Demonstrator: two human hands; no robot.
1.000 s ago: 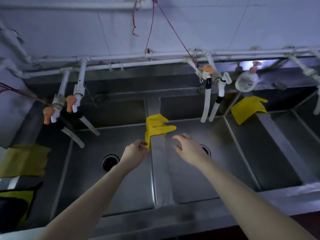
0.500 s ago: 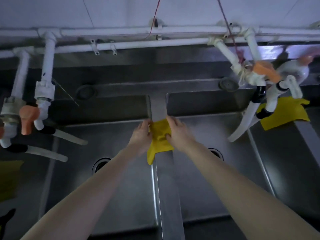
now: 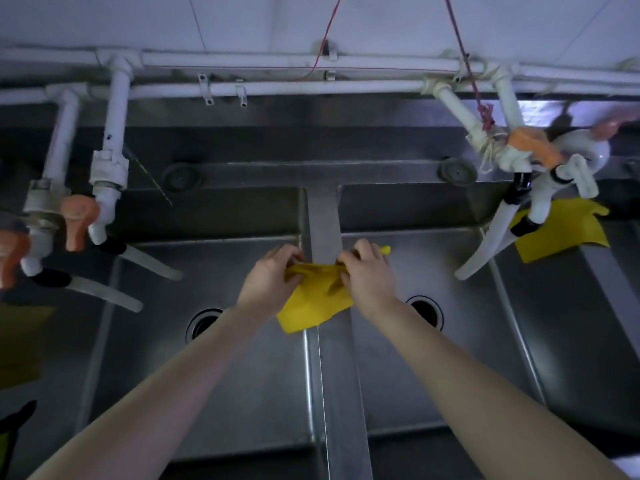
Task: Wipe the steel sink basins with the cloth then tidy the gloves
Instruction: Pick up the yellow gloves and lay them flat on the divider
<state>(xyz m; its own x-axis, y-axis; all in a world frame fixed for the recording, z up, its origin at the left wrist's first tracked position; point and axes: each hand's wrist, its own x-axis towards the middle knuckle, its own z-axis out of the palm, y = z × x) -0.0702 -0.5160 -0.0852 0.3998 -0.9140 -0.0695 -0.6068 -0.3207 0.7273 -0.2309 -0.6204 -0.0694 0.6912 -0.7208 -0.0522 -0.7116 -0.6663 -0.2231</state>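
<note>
Glove [image 3: 317,299] now stretched wider btwn L hand [image 3: 270,282], R hand [image 3: 369,278].

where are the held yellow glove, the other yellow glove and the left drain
held yellow glove [image 3: 313,306]: head view, on its flat lower part
other yellow glove [image 3: 571,233]: head view, on its flat middle
left drain [image 3: 202,325]: head view, on its dark opening

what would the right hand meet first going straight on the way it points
The yellow glove the right hand pinches on the divider; past that, probably the left hand, depth unclear.
</note>
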